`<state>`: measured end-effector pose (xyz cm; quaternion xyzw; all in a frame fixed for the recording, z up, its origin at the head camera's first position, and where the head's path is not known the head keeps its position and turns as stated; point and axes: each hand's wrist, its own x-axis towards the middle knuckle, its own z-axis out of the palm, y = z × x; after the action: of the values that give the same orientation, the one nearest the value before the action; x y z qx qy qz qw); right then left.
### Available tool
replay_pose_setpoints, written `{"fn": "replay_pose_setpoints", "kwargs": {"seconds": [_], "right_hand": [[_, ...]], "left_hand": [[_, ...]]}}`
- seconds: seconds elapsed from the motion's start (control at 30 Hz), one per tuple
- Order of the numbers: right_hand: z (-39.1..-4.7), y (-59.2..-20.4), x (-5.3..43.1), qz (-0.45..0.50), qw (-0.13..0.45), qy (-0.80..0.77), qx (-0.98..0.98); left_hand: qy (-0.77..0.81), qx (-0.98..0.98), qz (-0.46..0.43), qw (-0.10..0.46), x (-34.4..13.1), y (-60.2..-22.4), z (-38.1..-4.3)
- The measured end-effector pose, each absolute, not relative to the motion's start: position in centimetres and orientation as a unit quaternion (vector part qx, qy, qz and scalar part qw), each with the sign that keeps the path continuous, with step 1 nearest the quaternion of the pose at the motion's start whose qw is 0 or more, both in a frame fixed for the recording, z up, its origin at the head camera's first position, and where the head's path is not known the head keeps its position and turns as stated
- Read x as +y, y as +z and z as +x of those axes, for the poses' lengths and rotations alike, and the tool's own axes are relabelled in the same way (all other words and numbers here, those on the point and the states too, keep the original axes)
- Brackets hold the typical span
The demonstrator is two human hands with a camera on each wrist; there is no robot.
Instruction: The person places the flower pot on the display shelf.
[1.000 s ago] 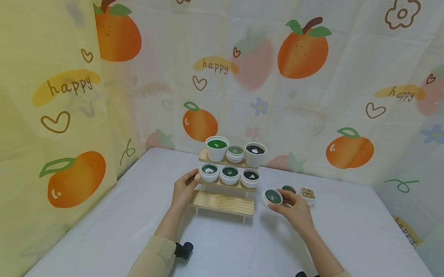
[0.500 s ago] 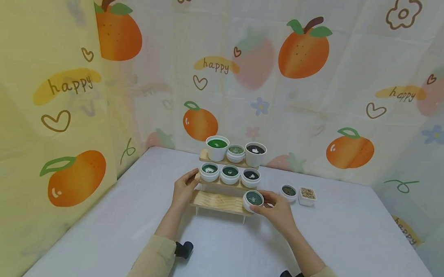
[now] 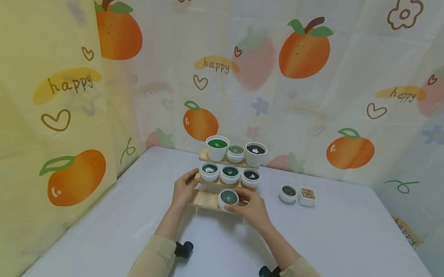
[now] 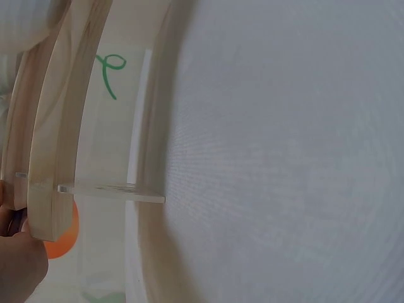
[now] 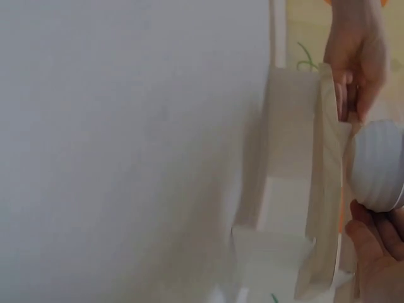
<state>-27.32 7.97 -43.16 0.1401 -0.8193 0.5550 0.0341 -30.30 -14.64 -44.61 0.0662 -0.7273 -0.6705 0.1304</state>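
Note:
A three-tier wooden stand point(image 3: 204, 199) with pale legs stands in the middle of the table. My left hand point(image 3: 184, 190) grips its left end by the middle tier; in the left wrist view the thumb point(image 4: 25, 262) lies at the end of a wooden board point(image 4: 53, 183). Thumb and fingers of my right hand point(image 3: 255, 209) hold a small white round pot point(image 3: 229, 198) with dark green contents over the middle of the lowest tier. I cannot tell whether this pot touches the board. In the right wrist view its ribbed white side point(image 5: 379, 164) shows beside the fingers.
Three white pots with dark green contents line the middle tier, among them a centre pot point(image 3: 229, 174). On the top tier are two taller cups around a small pot point(image 3: 235, 153). To the right stand a round pot point(image 3: 288, 194) and a square tub of grains point(image 3: 307, 196).
My right hand has carried the white pot leftward, from beside the stand to above the middle of the lowest tier. The left hand keeps its hold on the stand.

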Motion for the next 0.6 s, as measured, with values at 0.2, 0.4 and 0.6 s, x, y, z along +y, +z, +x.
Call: {"fn": "replay_pose_setpoints", "kwargs": {"seconds": [0.2,0.4,0.6], "right_hand": [[-27.3,-43.2,5.6,0.149,0.030,0.565,-0.811],[-27.2,-42.7,3.9,0.159,0.028,0.565,-0.809],[-27.3,-42.8,2.9,0.164,0.029,0.561,-0.811]], "left_hand": [[-0.676,-0.722,0.072,0.130,-14.6,-44.6,-30.3],[-0.687,-0.712,0.070,0.126,-14.7,-44.6,-30.3],[-0.691,-0.709,0.066,0.121,-14.7,-44.6,-30.4]]}}
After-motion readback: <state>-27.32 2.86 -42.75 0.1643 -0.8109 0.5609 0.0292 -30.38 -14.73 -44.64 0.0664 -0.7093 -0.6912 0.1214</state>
